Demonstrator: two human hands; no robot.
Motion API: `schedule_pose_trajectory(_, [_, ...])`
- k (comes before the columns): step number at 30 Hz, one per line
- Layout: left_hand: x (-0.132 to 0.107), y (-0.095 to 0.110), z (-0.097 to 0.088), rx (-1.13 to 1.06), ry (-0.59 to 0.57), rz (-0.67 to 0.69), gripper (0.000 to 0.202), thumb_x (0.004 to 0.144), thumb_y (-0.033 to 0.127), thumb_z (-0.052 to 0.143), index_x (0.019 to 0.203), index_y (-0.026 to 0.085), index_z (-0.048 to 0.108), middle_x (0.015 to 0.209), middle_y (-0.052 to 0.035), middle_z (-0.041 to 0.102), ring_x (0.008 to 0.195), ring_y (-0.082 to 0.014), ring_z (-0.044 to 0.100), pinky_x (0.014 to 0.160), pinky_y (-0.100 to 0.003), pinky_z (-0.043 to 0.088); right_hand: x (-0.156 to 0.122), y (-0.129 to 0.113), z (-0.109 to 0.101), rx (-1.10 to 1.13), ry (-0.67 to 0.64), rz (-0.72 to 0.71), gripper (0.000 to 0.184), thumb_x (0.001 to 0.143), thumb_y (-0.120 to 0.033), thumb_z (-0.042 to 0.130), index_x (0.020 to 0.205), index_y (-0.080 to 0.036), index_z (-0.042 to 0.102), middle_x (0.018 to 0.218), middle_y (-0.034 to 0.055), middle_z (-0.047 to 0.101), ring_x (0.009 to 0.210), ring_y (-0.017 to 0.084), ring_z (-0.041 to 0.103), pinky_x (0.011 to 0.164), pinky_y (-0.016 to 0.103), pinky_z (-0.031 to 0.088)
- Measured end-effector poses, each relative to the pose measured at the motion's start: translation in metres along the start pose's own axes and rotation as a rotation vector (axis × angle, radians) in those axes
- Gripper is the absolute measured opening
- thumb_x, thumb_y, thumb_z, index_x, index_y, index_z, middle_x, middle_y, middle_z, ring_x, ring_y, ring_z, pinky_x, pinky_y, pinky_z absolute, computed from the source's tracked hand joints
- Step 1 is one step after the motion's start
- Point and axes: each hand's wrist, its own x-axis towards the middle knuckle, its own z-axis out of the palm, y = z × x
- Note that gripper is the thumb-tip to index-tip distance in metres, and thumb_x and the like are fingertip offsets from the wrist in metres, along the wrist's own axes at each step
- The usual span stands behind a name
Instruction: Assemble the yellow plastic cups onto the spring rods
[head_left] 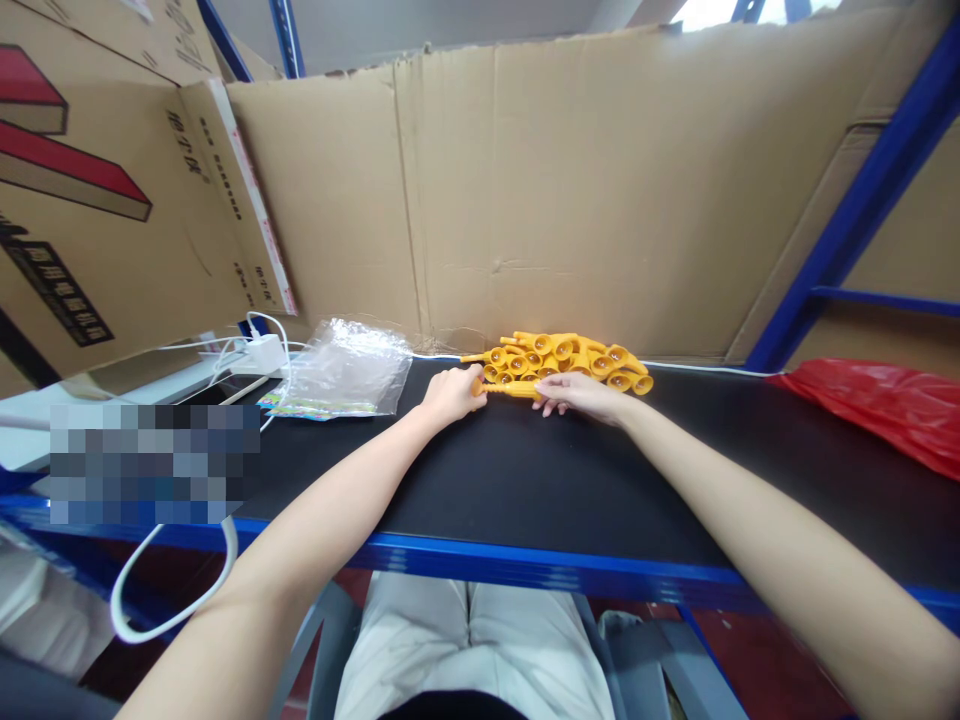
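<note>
A yellow plastic piece [513, 390], slim with a ribbed stretch in its middle, lies between my two hands just above the black tabletop. My left hand [453, 394] is closed around its left end, thumb and fingers together. The fingers of my right hand [576, 394] pinch its right end. Right behind them is a pile of similar yellow plastic pieces [568, 352], many showing round cup-like openings toward me. My fingers cover both ends of the held piece.
A clear plastic bag [351, 365] lies left of my hands, near a white charger [265, 355] with cables. A red plastic bag [877, 405] rests at the right. Cardboard [600, 190] stands behind the table, and a blue metal edge [525, 565] runs along its front.
</note>
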Motion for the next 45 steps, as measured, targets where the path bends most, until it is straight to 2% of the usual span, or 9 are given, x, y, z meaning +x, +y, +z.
schedule_pose_trajectory(15, [0.0,0.0,-0.001,-0.021,-0.002,-0.008,0.03,0.073,0.038,0.053,0.099,0.025,0.056,0.086,-0.0037,0.065,0.08,-0.022,0.062,0.067,-0.028,0.044,0.002,0.004,-0.001,-0.007,-0.001,0.005,0.036,0.081,-0.048,0.053,0.086,-0.013,0.06,0.087,0.0099,0.067,0.071,0.012,0.061,0.055,0.021,0.041])
schedule_pose_trajectory(19, [0.0,0.001,-0.003,-0.02,-0.02,-0.029,0.03,0.073,0.04,0.053,0.1,0.026,0.056,0.086,-0.0029,0.066,0.081,-0.0209,0.062,0.068,-0.027,0.044,-0.001,-0.002,0.002,-0.001,0.023,0.031,0.036,0.08,-0.044,0.056,0.1,-0.014,0.06,0.095,0.0101,0.065,0.073,0.013,0.061,0.055,0.021,0.042])
schedule_pose_trajectory(23, [0.0,0.0,-0.002,-0.012,-0.016,-0.023,0.031,0.073,0.041,0.053,0.1,0.026,0.056,0.086,-0.0029,0.066,0.08,-0.0209,0.062,0.067,-0.027,0.044,-0.004,-0.006,0.005,-0.002,0.053,0.027,0.047,0.074,-0.034,0.065,0.116,-0.017,0.052,0.097,0.0083,0.062,0.074,0.013,0.062,0.053,0.02,0.043])
schedule_pose_trajectory(28, [0.001,-0.002,0.0,-0.015,-0.015,-0.019,0.032,0.073,0.042,0.052,0.1,0.026,0.056,0.086,-0.0034,0.066,0.079,-0.021,0.062,0.068,-0.027,0.044,-0.003,-0.004,0.004,0.007,0.073,0.023,0.037,0.075,-0.029,0.063,0.108,-0.016,0.054,0.094,0.0082,0.061,0.073,0.013,0.062,0.053,0.021,0.043])
schedule_pose_trajectory(37, [0.002,-0.004,0.002,-0.027,0.013,0.002,0.03,0.073,0.043,0.051,0.097,0.026,0.056,0.084,-0.003,0.066,0.077,-0.0212,0.062,0.064,-0.027,0.043,-0.001,-0.001,0.002,0.024,0.076,0.011,0.036,0.074,-0.03,0.064,0.104,-0.014,0.053,0.093,0.0085,0.06,0.072,0.013,0.062,0.053,0.021,0.044])
schedule_pose_trajectory(45, [0.0,-0.002,-0.002,-0.018,-0.007,0.009,0.031,0.076,0.044,0.05,0.1,0.025,0.055,0.087,-0.0032,0.066,0.081,-0.0212,0.062,0.069,-0.028,0.044,0.0,0.001,0.002,0.036,0.091,-0.002,0.033,0.074,-0.029,0.065,0.101,-0.015,0.054,0.09,0.0077,0.06,0.07,0.013,0.062,0.052,0.02,0.046])
